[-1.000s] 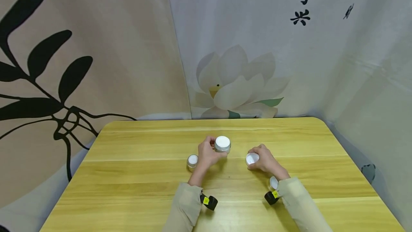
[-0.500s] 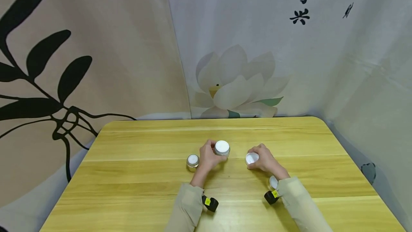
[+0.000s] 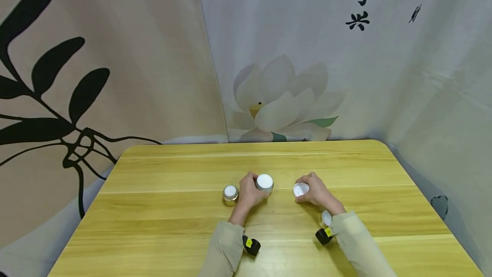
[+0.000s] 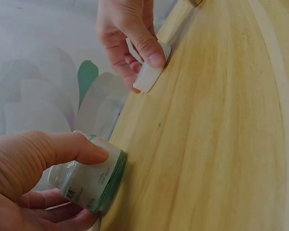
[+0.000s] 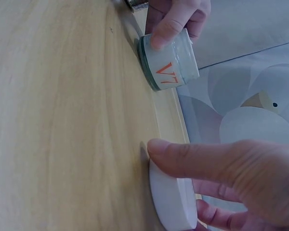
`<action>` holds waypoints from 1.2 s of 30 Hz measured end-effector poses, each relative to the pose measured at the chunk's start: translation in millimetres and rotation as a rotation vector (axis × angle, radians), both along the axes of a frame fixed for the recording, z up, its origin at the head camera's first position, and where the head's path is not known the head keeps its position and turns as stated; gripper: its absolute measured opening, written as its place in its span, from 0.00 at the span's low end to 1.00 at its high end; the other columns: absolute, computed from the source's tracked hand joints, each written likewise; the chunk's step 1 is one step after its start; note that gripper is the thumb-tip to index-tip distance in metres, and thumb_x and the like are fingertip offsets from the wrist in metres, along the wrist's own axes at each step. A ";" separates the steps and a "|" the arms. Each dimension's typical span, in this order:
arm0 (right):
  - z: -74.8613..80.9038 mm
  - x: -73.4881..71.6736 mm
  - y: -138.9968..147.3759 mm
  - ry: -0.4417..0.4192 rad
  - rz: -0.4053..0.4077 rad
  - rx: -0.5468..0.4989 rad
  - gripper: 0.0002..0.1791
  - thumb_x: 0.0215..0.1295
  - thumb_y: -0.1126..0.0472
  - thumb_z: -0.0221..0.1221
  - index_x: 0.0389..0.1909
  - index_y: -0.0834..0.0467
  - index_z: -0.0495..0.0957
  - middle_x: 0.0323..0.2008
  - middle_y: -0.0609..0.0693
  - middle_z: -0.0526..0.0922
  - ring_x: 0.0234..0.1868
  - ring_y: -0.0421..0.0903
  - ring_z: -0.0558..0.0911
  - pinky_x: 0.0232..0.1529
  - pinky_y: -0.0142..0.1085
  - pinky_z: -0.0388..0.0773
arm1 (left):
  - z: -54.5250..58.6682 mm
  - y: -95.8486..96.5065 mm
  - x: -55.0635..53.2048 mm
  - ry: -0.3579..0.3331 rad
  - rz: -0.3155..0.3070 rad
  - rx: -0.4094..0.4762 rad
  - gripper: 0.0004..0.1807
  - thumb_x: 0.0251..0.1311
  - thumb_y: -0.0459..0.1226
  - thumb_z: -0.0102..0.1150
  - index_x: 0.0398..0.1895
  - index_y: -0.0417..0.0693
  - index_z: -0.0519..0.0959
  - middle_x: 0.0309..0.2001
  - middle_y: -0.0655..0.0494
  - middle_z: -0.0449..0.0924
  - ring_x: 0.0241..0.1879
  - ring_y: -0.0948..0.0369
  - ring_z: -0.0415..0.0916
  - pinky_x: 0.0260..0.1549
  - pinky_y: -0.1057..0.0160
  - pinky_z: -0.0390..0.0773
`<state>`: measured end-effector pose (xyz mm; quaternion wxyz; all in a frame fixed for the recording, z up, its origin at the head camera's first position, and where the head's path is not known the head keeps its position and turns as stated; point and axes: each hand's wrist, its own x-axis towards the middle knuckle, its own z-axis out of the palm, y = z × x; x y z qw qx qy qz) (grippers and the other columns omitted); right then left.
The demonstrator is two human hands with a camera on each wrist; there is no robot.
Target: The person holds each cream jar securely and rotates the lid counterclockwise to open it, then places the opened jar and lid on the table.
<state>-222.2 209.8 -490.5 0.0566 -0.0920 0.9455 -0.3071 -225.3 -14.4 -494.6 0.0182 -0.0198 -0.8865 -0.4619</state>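
My left hand (image 3: 250, 192) grips a clear glass jar (image 3: 265, 183) with a greenish base and a white top, thumb on one side and fingers on the other. Red "V7" lettering shows on this jar (image 5: 167, 67) in the right wrist view, and its base is close over the wooden table. To the right, my right hand (image 3: 316, 190) pinches a round white lid (image 3: 301, 189) between thumb and fingers. The lid (image 5: 172, 199) is seen edge-on, low at the tabletop, in the right wrist view.
A smaller jar (image 3: 230, 195) with a white top and golden lower part stands just left of my left hand. Another small white-topped container (image 3: 326, 218) is beside my right wrist, partly hidden. The wooden table (image 3: 161, 208) ends at a printed curtain (image 3: 161, 76).
My left hand has lowered the glass jar toward the tabletop, slightly nearer to me. My right hand and the lid have stayed in place.
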 end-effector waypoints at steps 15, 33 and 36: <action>1.7 0.9 -1.1 0.011 -0.002 -0.006 0.27 0.38 0.63 0.75 0.44 0.64 0.79 0.38 0.57 0.70 0.37 0.53 0.71 0.42 0.49 0.71 | -0.9 0.9 -0.2 0.009 0.000 -0.031 0.29 0.29 0.29 0.76 0.39 0.33 0.72 0.36 0.44 0.73 0.41 0.47 0.72 0.45 0.50 0.73; -0.1 5.0 -9.4 0.014 -0.019 0.051 0.29 0.44 0.64 0.71 0.49 0.67 0.75 0.45 0.61 0.69 0.44 0.57 0.70 0.43 0.52 0.74 | 9.8 -2.2 2.2 -0.022 -0.074 -0.089 0.35 0.34 0.31 0.72 0.50 0.25 0.71 0.43 0.37 0.71 0.47 0.44 0.69 0.47 0.48 0.73; 2.0 6.8 -11.1 0.006 -0.010 0.083 0.29 0.45 0.62 0.71 0.51 0.65 0.74 0.47 0.62 0.69 0.45 0.58 0.69 0.42 0.52 0.73 | 19.1 -5.4 2.0 -0.003 -0.106 -0.074 0.35 0.41 0.35 0.70 0.53 0.25 0.70 0.48 0.36 0.71 0.50 0.43 0.68 0.48 0.48 0.73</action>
